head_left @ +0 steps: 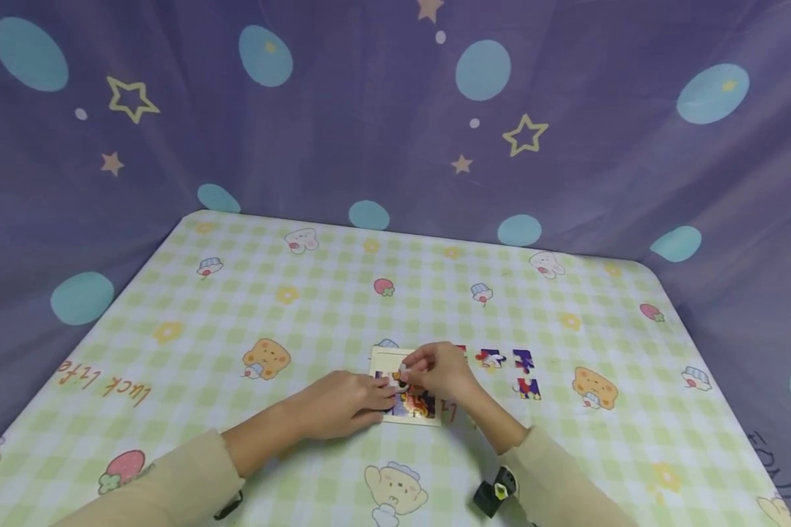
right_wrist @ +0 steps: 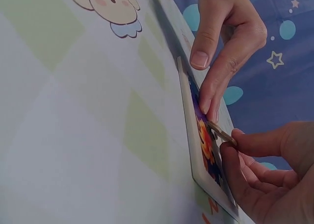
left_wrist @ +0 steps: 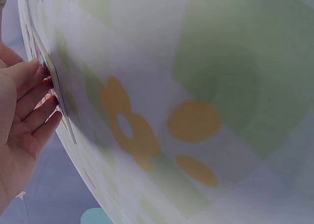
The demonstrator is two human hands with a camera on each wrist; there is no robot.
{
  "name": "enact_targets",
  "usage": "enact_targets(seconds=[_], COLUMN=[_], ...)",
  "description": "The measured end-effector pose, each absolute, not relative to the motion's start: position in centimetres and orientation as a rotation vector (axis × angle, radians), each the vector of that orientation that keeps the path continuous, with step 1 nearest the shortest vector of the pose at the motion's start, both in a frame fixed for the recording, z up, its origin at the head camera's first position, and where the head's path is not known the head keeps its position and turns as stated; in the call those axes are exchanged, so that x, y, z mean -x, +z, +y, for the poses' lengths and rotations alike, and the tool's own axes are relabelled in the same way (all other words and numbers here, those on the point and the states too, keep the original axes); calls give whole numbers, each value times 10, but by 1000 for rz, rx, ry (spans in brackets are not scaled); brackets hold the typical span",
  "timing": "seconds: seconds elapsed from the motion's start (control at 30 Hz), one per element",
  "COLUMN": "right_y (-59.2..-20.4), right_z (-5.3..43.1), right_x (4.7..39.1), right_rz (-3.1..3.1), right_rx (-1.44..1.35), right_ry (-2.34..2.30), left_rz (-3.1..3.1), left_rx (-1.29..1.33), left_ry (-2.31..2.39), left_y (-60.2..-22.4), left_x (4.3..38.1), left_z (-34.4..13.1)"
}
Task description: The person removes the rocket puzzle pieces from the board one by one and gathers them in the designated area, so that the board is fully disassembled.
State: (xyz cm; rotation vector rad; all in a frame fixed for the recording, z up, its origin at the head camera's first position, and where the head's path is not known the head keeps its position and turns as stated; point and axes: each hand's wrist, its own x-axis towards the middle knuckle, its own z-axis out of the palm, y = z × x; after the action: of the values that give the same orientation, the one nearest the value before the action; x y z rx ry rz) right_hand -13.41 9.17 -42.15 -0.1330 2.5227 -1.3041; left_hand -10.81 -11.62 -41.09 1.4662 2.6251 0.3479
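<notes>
A small jigsaw puzzle in a pale wooden frame [head_left: 411, 421] lies on the table, its lower part filled with colourful pieces. My right hand [head_left: 443, 372] pinches a puzzle piece [right_wrist: 222, 133] between thumb and forefinger, tilted with one edge down at the picture. The left hand [head_left: 344, 404] rests at the frame's left side, its fingertips touching the pieces inside. In the left wrist view, the left hand's fingers [left_wrist: 41, 104] lie extended along the tray's edge. Part of the tray's upper right is hidden behind the right hand.
Loose puzzle pieces lie right of the frame: one at the back [head_left: 491, 358], another beside it [head_left: 523, 360], and one nearer [head_left: 527, 389]; a further one is partly behind the right hand. A checked cloth [head_left: 329, 293] covers the table, with a patterned curtain [head_left: 382, 124] behind.
</notes>
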Motion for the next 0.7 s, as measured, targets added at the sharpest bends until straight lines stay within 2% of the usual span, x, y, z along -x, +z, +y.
enact_targets(seconds=[0.7], right_y=[-424], right_z=[100], right_x=[128], right_rz=[2425], right_rx=[81], right_ry=[-1503], left_rz=[2638], left_rx=[-1450], left_ry=[352], left_y=[-414], left_x=[109], left_z=[-116])
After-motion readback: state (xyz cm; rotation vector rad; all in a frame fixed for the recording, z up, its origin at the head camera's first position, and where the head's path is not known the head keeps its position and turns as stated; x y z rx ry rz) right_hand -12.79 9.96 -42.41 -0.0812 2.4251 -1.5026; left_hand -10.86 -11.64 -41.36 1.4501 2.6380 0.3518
